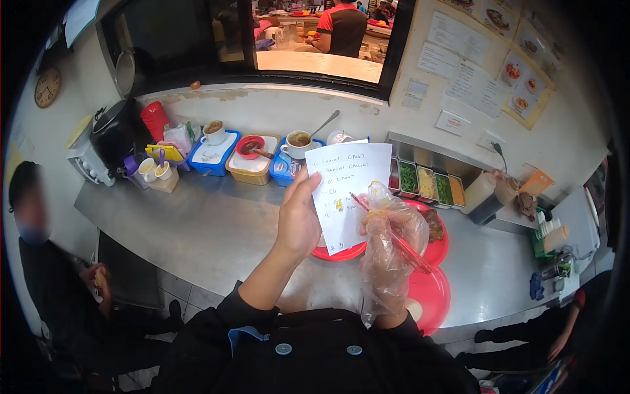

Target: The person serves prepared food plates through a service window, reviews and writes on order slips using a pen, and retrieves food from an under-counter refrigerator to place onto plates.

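Note:
My left hand (298,217) grips a white paper slip (328,223) by its left edge, thumb on its front. Handwritten lines and a yellow smear show on the slip. My right hand (387,226) wears a loose clear plastic glove with yellowish stains at the fingers. Its fingers are closed around a red pen (410,253), whose tip lies over the slip's right part. Behind and below my hands are red plates (438,299); one holds a brown piece of food (433,225) and another something pale. The slip partly covers a further red plate (341,253).
Blue and tan tubs (248,172) with cups and a red bowl line the wall. Metal trays of chopped toppings (425,184) and squeeze bottles (482,190) stand right on the steel counter (164,217). A person (46,262) stands left; another's arm (567,322) shows right.

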Demonstrator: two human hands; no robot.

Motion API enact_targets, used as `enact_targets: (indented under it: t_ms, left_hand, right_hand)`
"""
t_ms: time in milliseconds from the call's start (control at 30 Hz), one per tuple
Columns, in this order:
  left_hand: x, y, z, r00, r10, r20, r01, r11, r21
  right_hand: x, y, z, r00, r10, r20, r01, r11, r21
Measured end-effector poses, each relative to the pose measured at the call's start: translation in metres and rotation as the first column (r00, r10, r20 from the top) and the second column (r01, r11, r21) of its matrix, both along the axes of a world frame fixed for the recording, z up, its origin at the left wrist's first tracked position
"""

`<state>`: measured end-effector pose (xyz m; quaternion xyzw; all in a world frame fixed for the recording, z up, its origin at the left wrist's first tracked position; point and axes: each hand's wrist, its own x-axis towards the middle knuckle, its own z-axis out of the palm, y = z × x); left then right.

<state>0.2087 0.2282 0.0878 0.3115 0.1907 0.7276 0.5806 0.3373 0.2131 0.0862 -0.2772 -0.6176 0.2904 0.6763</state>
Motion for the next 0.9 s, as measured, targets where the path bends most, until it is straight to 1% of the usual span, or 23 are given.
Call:
enact_targets:
  t_ms: [67,267,333,467,533,567,633,667,700,767,800,833,900]
  left_hand:
    - [0.0,0.0,0.0,1.0,-0.003,0.024,0.003,1.0,-0.005]
    - [-0.003,-0.002,0.0,0.998,-0.048,0.038,0.05,0.998,-0.044]
    - [-0.003,-0.003,-0.001,0.992,-0.109,0.064,0.113,0.992,-0.057]
    - [0.0,-0.003,0.001,0.993,-0.093,0.068,0.096,0.994,-0.05]
    - [0.0,-0.001,-0.003,0.993,-0.116,0.015,0.116,0.993,-0.024]
    - [0.001,-0.002,-0.003,0.993,-0.118,0.015,0.118,0.993,-0.027]
    - [0.005,-0.004,-0.001,0.994,-0.08,-0.074,0.079,0.997,-0.013]
    - [0.005,-0.004,0.0,0.994,-0.082,-0.074,0.081,0.997,-0.016]
    - [0.004,-0.005,0.0,0.995,-0.08,-0.053,0.079,0.997,-0.016]
    - [0.003,-0.004,0.0,0.997,-0.076,-0.029,0.076,0.997,-0.012]
    - [0.002,-0.003,0.0,0.998,-0.055,-0.013,0.055,0.998,-0.035]
    - [0.003,-0.002,0.0,0.999,-0.035,0.002,0.035,0.998,-0.059]
    - [0.005,0.001,-0.002,0.999,-0.042,-0.002,0.042,0.997,-0.059]
  right_hand:
    - [0.0,-0.003,0.001,1.0,-0.011,0.018,0.011,1.0,-0.029]
    - [-0.003,-0.002,0.002,0.999,-0.012,-0.037,0.011,0.999,-0.03]
    - [-0.001,0.001,-0.002,1.0,-0.029,-0.009,0.029,1.0,-0.006]
    - [0.002,0.003,-0.005,0.999,0.009,-0.037,-0.01,1.0,-0.017]
    - [-0.004,0.001,-0.001,0.993,-0.02,0.114,0.013,0.998,0.059]
    - [-0.007,0.002,-0.002,0.993,-0.022,0.114,0.016,0.998,0.056]
    - [-0.011,0.007,-0.003,0.949,-0.12,0.293,0.029,0.955,0.297]
    - [-0.012,0.008,-0.005,0.961,-0.085,0.263,0.011,0.963,0.269]
    - [-0.01,0.008,-0.004,0.961,-0.085,0.264,0.013,0.964,0.265]
    - [-0.001,0.012,-0.001,0.966,-0.206,0.157,0.185,0.973,0.138]
    - [0.004,0.017,-0.005,0.986,-0.128,0.107,0.117,0.987,0.109]
    - [0.005,0.015,-0.005,0.986,-0.13,0.109,0.118,0.987,0.107]
    - [0.005,0.008,-0.003,0.993,0.02,0.115,-0.024,0.999,0.037]
